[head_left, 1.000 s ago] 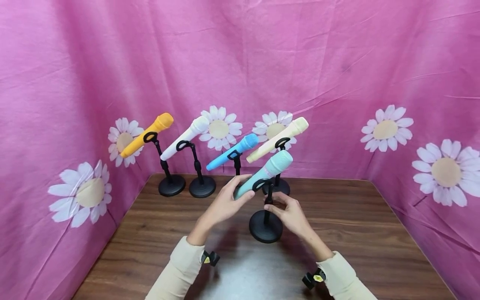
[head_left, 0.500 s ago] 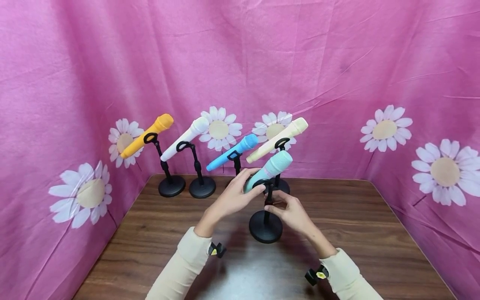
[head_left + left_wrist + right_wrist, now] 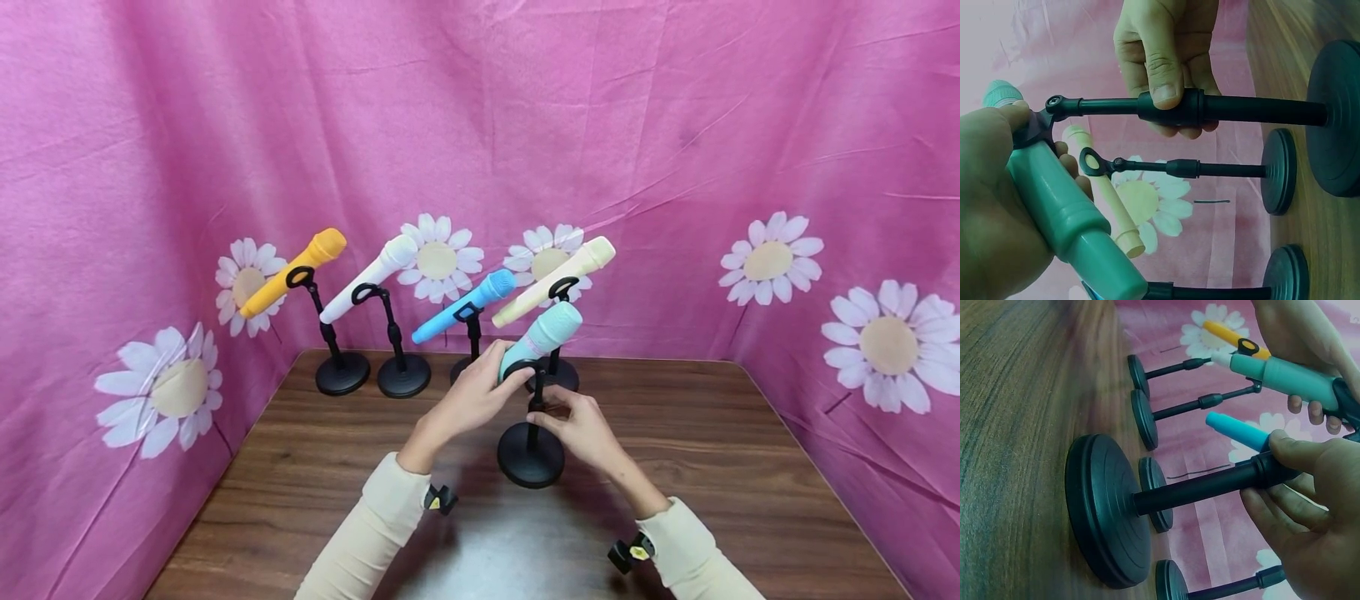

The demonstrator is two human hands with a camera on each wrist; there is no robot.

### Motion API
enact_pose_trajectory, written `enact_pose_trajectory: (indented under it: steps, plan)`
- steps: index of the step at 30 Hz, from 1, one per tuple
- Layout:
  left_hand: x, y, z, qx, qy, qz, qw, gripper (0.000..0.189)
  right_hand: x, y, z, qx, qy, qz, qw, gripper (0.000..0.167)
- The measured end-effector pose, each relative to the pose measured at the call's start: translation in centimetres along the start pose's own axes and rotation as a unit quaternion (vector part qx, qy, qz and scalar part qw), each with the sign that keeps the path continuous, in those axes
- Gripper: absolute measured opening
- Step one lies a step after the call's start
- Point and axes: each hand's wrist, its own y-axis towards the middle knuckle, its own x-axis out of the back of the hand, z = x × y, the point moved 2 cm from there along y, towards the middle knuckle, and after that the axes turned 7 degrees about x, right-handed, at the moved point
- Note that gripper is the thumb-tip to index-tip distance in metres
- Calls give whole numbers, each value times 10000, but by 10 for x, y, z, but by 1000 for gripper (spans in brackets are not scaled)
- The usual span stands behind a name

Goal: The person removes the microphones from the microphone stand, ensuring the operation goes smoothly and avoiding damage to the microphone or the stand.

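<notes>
A mint-green microphone [image 3: 553, 327] lies tilted in the ring clip of a black desk stand [image 3: 531, 455], head up and to the right. My left hand [image 3: 477, 392] grips the microphone's body, its thumb beside the clip. In the left wrist view the lower end of the microphone [image 3: 1060, 194] sticks out below that hand. My right hand [image 3: 579, 427] pinches the stand's upright at its collar, thumb on one side and fingers on the other. The right wrist view has the stand's round base [image 3: 1107, 512] on the wooden table.
Behind stand an orange microphone [image 3: 296, 271], a white microphone [image 3: 369, 277], a blue microphone [image 3: 465, 306] and a cream microphone [image 3: 555, 282], each tilted in its own black stand. The wooden table [image 3: 690, 467] is bounded by a pink curtain [image 3: 480, 108] with printed daisies.
My left hand has slid up along the mint-green microphone towards the clip, up and to the right. The right hand stays on the stand, and the stand keeps its place.
</notes>
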Motion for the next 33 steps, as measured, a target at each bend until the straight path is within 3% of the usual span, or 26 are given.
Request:
enact_pose_trajectory:
  steps: [8, 15, 33]
  plan:
    - [-2, 0, 4, -75, -59, -53, 9999, 37, -3, -3, -1, -58, 151, -71, 9998, 24]
    - [-9, 0, 9, 13, -749, 27, 9972, 39, -4, -4, -1, -148, 192, -136, 9996, 25]
    - [-34, -3, 25, 75, -2471, -32, 9689, 33, -4, -3, -3, -133, 240, -242, 9993, 29]
